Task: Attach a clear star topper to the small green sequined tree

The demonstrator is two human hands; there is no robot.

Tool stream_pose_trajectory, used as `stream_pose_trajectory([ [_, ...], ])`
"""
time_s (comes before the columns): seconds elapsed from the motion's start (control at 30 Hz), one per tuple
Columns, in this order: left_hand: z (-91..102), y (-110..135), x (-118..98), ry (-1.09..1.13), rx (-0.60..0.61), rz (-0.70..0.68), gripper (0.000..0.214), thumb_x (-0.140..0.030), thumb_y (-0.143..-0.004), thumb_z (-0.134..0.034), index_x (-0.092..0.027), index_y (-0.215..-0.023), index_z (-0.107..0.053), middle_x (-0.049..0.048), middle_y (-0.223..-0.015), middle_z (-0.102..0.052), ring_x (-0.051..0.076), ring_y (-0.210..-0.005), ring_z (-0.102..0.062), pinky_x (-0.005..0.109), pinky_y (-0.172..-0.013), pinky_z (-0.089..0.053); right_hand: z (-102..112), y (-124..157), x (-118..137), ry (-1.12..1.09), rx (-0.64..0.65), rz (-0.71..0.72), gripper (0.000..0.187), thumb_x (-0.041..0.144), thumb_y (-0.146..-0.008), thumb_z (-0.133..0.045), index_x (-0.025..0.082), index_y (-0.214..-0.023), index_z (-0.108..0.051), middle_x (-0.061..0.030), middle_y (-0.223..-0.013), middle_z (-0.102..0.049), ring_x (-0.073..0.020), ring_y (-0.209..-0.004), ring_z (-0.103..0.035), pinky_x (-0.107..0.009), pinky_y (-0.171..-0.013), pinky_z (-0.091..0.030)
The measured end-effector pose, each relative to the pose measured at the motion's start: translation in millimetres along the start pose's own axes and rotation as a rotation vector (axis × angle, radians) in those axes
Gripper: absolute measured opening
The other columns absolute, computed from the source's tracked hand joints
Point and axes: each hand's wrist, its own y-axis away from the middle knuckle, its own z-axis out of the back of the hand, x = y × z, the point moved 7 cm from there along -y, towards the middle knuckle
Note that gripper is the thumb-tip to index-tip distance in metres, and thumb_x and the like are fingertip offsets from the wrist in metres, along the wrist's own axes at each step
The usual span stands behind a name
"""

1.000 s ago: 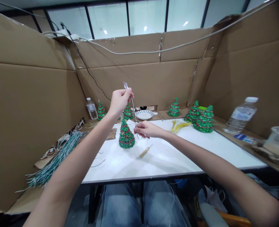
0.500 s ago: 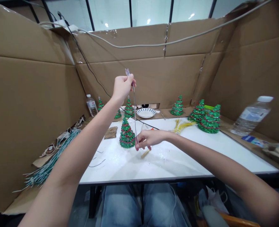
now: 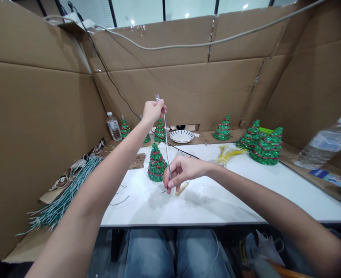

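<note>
Raised over the table, my left hand pinches the upper end of a thin wire, just under a small clear, sparkling piece. The wire runs almost straight down from there. Lower, my right hand has thumb and fingers closed on the wire near its bottom end, whose dark tip pokes out below. A green beaded Christmas tree with red garland stands upright just left of the right hand. Under that hand lies a tool with a wooden handle, partly hidden.
More beaded trees stand at the back and right. A patterned plate, yellow wires and a cardboard piece lie about. Teal wires are bundled left. Water bottles stand at both sides. Cardboard walls enclose the table.
My left hand has come down slightly with the wire. My right hand has moved a little lower and nearer, and the wire's tip now shows below its fingers. The view has shifted slightly.
</note>
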Motion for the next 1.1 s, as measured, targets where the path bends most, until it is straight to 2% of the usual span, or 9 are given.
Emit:
stream_pose_trajectory([
  [0.13,-2.0,-8.4,23.0,-0.057,0.063,0.073,0.036,-0.025,-0.096,-0.042,-0.012,-0.066,-0.057,0.0014,-0.059,-0.059,0.003,-0.042,-0.043,0.019,-0.048,-0.034,9.3,-0.8,6.8,-0.046,-0.081,0.070,0.022,0.023,-0.066,-0.077,0.009,-0.080,-0.069,-0.0047,-0.073,-0.071,-0.0117,-0.070,-0.069,-0.021,-0.067,-0.056],
  [0.23,-5.2,-14.4,41.0,-0.110,0.115,0.126,0.031,-0.028,-0.095,-0.045,-0.010,-0.075,-0.061,0.0011,-0.064,-0.059,0.004,-0.047,-0.047,0.019,-0.051,-0.038,23.0,-0.5,19.9,-0.064,-0.179,0.161,0.021,0.024,-0.066,-0.078,0.010,-0.080,-0.069,-0.0050,-0.073,-0.071,-0.0116,-0.068,-0.068,-0.022,-0.063,-0.056],
  [0.37,-7.7,-24.4,67.3,-0.167,0.191,0.219,0.026,-0.035,-0.091,-0.053,-0.012,-0.101,-0.060,0.0050,-0.093,-0.063,0.013,-0.076,-0.061,0.030,-0.068,-0.053,45.5,1.5,43.9,-0.079,-0.298,0.306,0.021,0.022,-0.067,-0.078,0.012,-0.083,-0.068,-0.0034,-0.077,-0.072,-0.0095,-0.067,-0.067,-0.020,-0.061,-0.054],
  [0.43,-5.4,-28.5,80.9,-0.187,0.224,0.275,0.029,-0.035,-0.091,-0.054,-0.013,-0.110,-0.058,0.0076,-0.105,-0.062,0.016,-0.089,-0.062,0.036,-0.077,-0.054,55.9,2.2,55.9,-0.073,-0.342,0.379,0.020,0.022,-0.067,-0.078,0.014,-0.082,-0.068,-0.0024,-0.076,-0.071,-0.0103,-0.069,-0.068,-0.020,-0.060,-0.054],
  [0.53,2.9,-29.8,103.0,-0.219,0.254,0.371,0.031,-0.035,-0.091,-0.053,-0.014,-0.114,-0.057,0.0089,-0.113,-0.060,0.019,-0.096,-0.061,0.039,-0.082,-0.053,71.6,0.0,68.5,-0.055,-0.419,0.467,0.019,0.023,-0.069,-0.077,0.014,-0.082,-0.068,-0.0030,-0.075,-0.071,-0.0139,-0.073,-0.069,-0.021,-0.058,-0.054],
  [0.7,15.7,-18.8,131.2,-0.249,0.281,0.436,0.031,-0.034,-0.090,-0.054,-0.015,-0.115,-0.056,0.0090,-0.114,-0.059,0.019,-0.097,-0.061,0.039,-0.083,-0.053,105.6,-23.8,57.4,-0.154,-0.554,0.411,0.020,0.025,-0.069,-0.076,0.014,-0.083,-0.067,-0.0029,-0.075,-0.070,-0.0121,-0.073,-0.068,-0.020,-0.063,-0.054],
  [0.83,26.5,-9.5,121.7,-0.239,0.237,0.316,0.029,-0.037,-0.091,-0.052,-0.013,-0.108,-0.059,0.0073,-0.104,-0.063,0.016,-0.088,-0.062,0.035,-0.077,-0.054,134.0,-49.4,38.1,-0.201,-0.603,0.374,0.021,0.026,-0.067,-0.077,0.013,-0.078,-0.066,-0.0039,-0.078,-0.069,-0.0108,-0.075,-0.067,-0.019,-0.066,-0.054],
  [0.97,40.0,7.5,81.3,-0.201,0.207,0.106,0.037,-0.036,-0.095,-0.041,-0.012,-0.089,-0.068,0.0059,-0.079,-0.070,0.011,-0.067,-0.063,0.025,-0.070,-0.052,151.6,-63.1,25.7,-0.207,-0.615,0.355,0.024,0.028,-0.066,-0.078,0.014,-0.080,-0.066,-0.0056,-0.079,-0.069,-0.0129,-0.077,-0.068,-0.021,-0.067,-0.054],
  [1.1,50.0,36.4,43.3,-0.219,0.227,-0.036,0.028,-0.041,-0.080,-0.062,-0.016,-0.086,-0.073,0.0062,-0.082,-0.074,0.014,-0.075,-0.067,0.023,-0.072,-0.051,153.4,-62.3,28.7,-0.172,-0.634,0.375,0.025,0.031,-0.068,-0.076,0.014,-0.084,-0.067,-0.0056,-0.080,-0.069,-0.0133,-0.078,-0.067,-0.023,-0.068,-0.054],
])
